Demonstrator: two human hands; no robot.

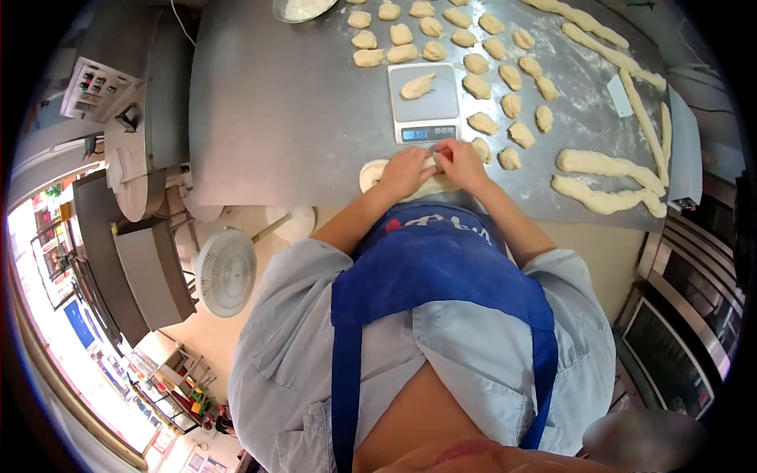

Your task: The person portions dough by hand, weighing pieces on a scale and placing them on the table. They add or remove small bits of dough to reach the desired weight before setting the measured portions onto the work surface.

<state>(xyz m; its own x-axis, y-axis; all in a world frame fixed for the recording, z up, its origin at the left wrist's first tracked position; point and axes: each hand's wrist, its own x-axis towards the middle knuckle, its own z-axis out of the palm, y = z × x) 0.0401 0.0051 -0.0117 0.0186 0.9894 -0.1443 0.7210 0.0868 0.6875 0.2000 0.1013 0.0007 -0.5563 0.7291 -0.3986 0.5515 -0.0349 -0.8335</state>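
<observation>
At the table's near edge, my left hand (406, 172) and my right hand (462, 164) are close together with curled fingers on a strip of dough (372, 174). Part of that dough is hidden under the hands and by the apron. Just beyond my fingers stands a white kitchen scale (441, 108) with a lit display. One piece of dough (418, 86) lies on its plate. To the right of the scale and beyond it, several small dough pieces (482, 123) rest in loose rows on the metal table.
Long dough ropes (607, 164) lie on the right of the floured metal table (276, 110), with a pale flat scraper (620, 96) among others. A bowl of white powder (305, 8) stands at the far edge. A white fan (225, 272) is off to the left.
</observation>
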